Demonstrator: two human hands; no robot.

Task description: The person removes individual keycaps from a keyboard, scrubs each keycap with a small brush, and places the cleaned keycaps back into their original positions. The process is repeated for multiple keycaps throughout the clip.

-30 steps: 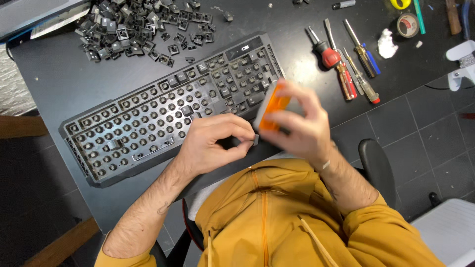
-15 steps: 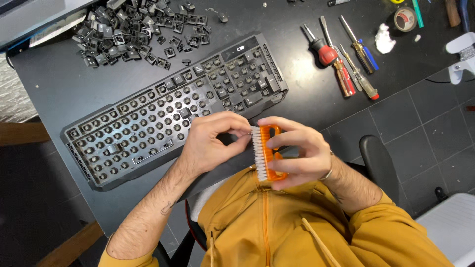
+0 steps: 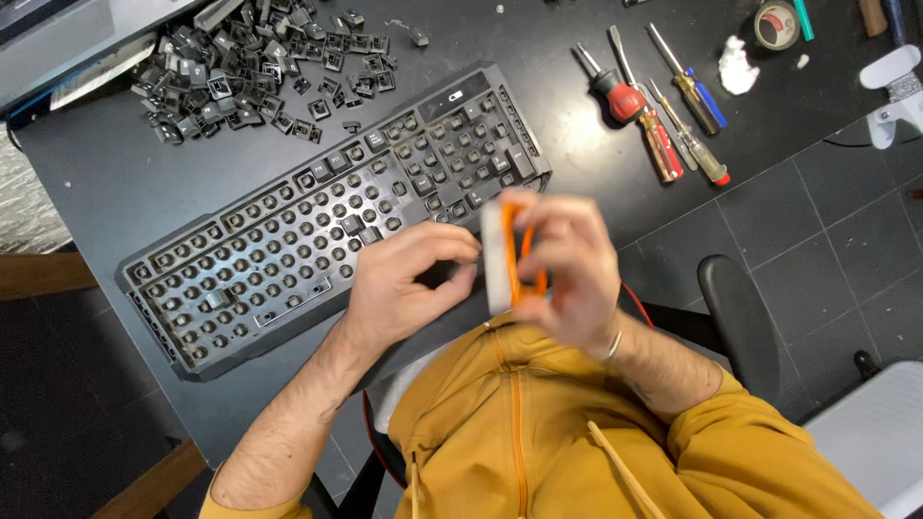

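Right hand (image 3: 562,274) is wrapped around an orange brush (image 3: 514,259), white bristles facing nine o'clock, held in the air just off the keyboard's (image 3: 317,235) near edge. The grip is closed on the brush handle, fingers curled over the top. It's blurred, so clearly on the move. Left hand (image 3: 404,284) sits at nine o'clock of the brush, fingers pinched on something small and dark at the keyboard's near edge; I cannot tell what it is, nor how firmly it is held.

The keyboard lies stripped, sockets bare, slanting across the dark worktop (image 3: 115,183). Keycaps (image 3: 250,72) heaped at eleven o'clock, screwdrivers (image 3: 663,106) lined up at one o'clock, a tape roll (image 3: 774,24) beyond them.

Risks, as I judge them: that small piece sits over the worktop edge, so a loose pinch would drop it into the lap or onto the floor. A hard sweep could catch the sockets or flick dirt towards the keycaps.

Against half a second ago: the brush has risen and shifted towards twelve o'clock, now overlapping the keyboard's near edge, and it has gone blurry. The left hand has barely moved.
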